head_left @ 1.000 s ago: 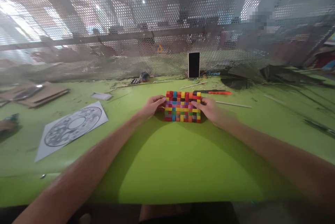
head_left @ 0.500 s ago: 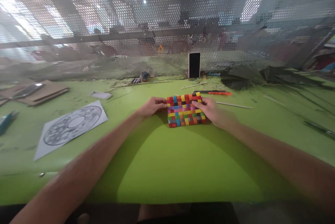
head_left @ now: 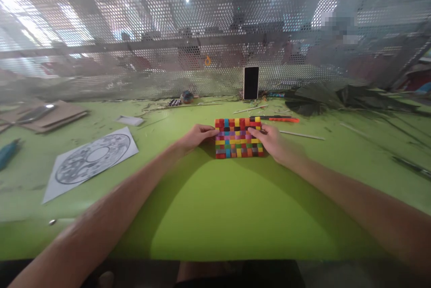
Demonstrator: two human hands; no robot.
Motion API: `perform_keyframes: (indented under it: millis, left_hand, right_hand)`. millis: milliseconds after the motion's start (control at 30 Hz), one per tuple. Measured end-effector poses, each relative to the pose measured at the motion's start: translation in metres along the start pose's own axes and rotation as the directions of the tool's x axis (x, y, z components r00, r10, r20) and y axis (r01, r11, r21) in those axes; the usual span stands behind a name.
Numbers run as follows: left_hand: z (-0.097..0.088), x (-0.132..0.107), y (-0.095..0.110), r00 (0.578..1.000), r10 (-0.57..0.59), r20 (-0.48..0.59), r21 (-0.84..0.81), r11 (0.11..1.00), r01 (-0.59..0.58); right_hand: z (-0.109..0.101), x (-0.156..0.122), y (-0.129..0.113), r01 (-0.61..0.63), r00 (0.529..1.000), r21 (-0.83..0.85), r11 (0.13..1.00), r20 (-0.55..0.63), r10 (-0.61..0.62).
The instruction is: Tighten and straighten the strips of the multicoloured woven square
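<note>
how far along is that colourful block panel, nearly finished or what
Done: the block panel shows full rows of coloured cubes with no visible gaps, lying flat on the green table. In hand: the left hand touches its left edge, the right hand rests on its right side. Left: no loose cubes show nearby, so little seems left to add.

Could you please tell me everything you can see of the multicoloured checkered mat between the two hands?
The multicoloured woven checkered mat is a flat rectangle of small squares in red, yellow, blue, green, purple, orange and black. It looks woven from strips; the material cannot be told. It lies flat on the green table, long side across the view, in front of the upright black phone. The left hand touches its left edge, and the right hand rests on its right edge with fingers over the top.
</note>
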State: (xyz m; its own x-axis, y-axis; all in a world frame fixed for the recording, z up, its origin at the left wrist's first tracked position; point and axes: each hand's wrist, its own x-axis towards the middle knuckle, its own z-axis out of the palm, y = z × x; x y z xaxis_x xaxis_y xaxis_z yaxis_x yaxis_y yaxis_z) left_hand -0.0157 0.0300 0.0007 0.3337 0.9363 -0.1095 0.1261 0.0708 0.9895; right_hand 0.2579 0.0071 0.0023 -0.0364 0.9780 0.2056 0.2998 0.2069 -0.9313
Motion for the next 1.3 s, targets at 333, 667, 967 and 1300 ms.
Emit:
perform_keyframes:
  millis: [333,667,967,1300]
  left_hand:
    - [-0.0036,-0.0030,-0.0002,0.999,0.011,0.042,-0.054,0.998,-0.009]
    - [-0.0015,-0.0055,0.0041,0.997,-0.053,0.059,0.071,0.996,0.049]
    - [-0.0008,-0.0017,-0.0014,1.000,-0.027,0.013,0.132,0.991,0.025]
    - [-0.0006,-0.0085,0.0063,0.998,-0.023,0.061,0.100,0.995,0.017]
  right_hand:
    - [-0.0001,0.0004,0.0000,-0.030,0.999,0.001,1.000,0.035,0.030]
    - [0.0002,-0.0008,0.0001,-0.028,0.997,0.003,1.000,0.078,0.028]
    - [-0.0019,0.0010,0.0008,-0.055,0.994,0.014,0.998,0.090,0.053]
    - [-0.0001,0.0057,0.0053,-0.090,0.992,0.187,0.978,0.108,0.071]
